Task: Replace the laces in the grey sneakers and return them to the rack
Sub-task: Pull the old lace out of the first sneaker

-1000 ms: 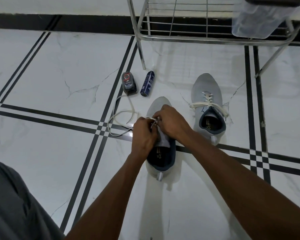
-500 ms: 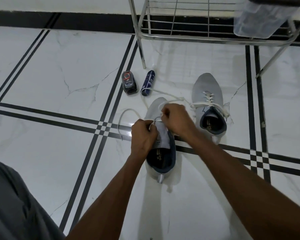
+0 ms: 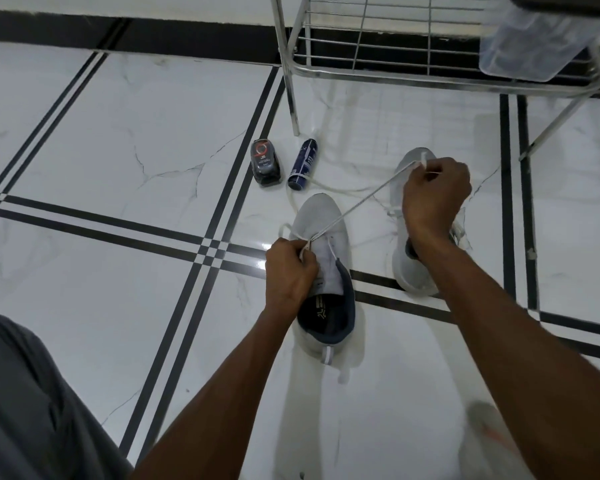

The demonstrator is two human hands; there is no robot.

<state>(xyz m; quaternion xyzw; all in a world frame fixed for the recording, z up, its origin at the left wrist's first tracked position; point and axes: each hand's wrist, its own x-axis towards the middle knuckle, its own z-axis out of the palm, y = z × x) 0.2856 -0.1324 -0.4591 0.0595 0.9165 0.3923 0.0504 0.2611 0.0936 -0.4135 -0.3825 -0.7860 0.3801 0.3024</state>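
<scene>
Sneaker (image 3: 321,265) on the tiled floor (image 3: 118,133), lace (image 3: 357,202) drawn taut.

The lace is pinched at the eyelets by the left hand (image 3: 290,271) and gripped by the clenched right hand (image 3: 433,195), apparently above the second sneaker (image 3: 413,271).

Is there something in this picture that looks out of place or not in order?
Only small things. A blue spray can lies on its side on the floor near the rack, beside a dark bottle. Loose white lace trails across the tiles.
</scene>
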